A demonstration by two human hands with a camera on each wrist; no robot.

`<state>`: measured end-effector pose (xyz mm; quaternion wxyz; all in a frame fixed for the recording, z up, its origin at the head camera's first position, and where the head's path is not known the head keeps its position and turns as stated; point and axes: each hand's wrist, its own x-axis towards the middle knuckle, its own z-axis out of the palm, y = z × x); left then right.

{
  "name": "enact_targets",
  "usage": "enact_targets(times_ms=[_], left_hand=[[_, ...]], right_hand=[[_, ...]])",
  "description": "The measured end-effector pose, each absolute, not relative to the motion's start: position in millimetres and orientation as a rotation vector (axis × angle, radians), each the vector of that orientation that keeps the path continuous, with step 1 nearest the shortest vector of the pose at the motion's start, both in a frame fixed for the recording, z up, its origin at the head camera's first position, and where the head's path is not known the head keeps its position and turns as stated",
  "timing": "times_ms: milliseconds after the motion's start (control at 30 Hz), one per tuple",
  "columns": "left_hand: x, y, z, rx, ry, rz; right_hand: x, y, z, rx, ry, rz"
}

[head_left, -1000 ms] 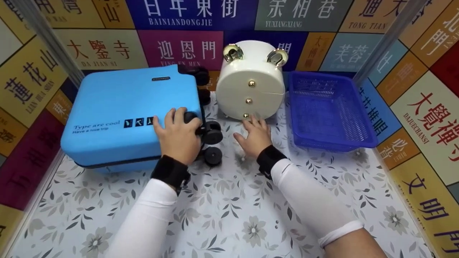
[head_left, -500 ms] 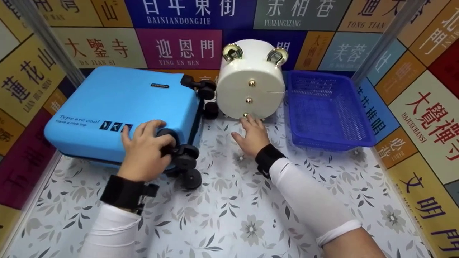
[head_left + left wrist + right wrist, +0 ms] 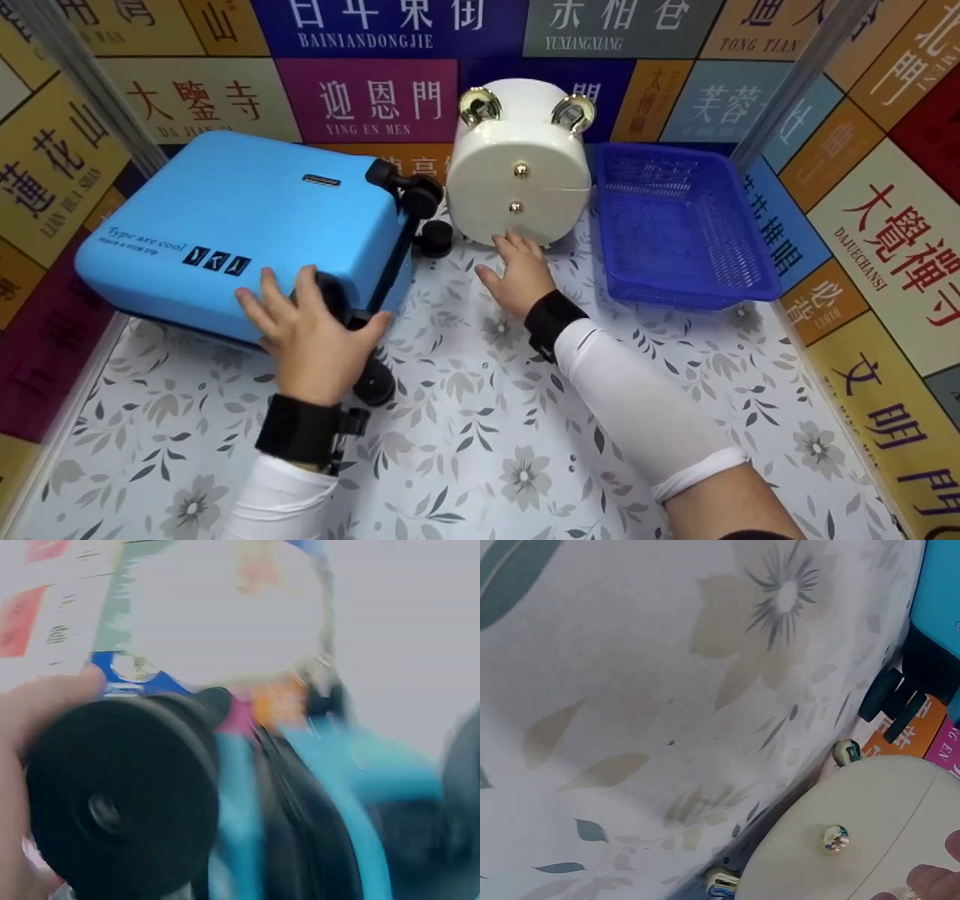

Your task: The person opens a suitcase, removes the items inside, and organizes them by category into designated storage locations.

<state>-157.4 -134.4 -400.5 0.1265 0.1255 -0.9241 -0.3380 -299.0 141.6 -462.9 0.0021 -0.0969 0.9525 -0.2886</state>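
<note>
A light blue suitcase (image 3: 247, 202) lies on its side at the left, its black wheels (image 3: 421, 196) facing right. My left hand (image 3: 315, 337) is at its near wheel (image 3: 330, 296), fingers spread and thumb stretched out to the right. In the left wrist view a black wheel (image 3: 120, 802) fills the foreground beside the fingers. At the back stands a round cream box (image 3: 517, 187) with gold ears and gold knobs. My right hand (image 3: 521, 277) touches or nearly touches the lower front of the box, where its fingertips hide the lowest knob.
A blue plastic basket (image 3: 686, 225) stands to the right of the box. Panels with printed Chinese characters (image 3: 382, 97) enclose the back and both sides. A floral sheet (image 3: 480, 450) covers the table.
The suitcase's wheel end has swung toward me and left. My left hand moved left and nearer with it, then its thumb spread away from the wheels. My right hand has barely moved.
</note>
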Motion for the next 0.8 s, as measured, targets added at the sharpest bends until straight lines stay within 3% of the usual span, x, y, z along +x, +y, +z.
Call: enact_targets(times_ms=[267,600,800], left_hand=[[-153.0,-145.4,-394.1,0.124,-2.835,-0.962],[-141.8,-246.9,-399.7,-0.277,-2.838,-1.034],[-134.4,-269.2,-393.3,-0.154,-2.837,-0.954]], right_hand=[[-299.1,139.1,-462.0,-0.328,2.999,-0.906],[-298.2,136.1,-465.6,-0.331,2.986,-0.940],[-298.0,131.4,-468.5,-0.365,2.947,-0.942]])
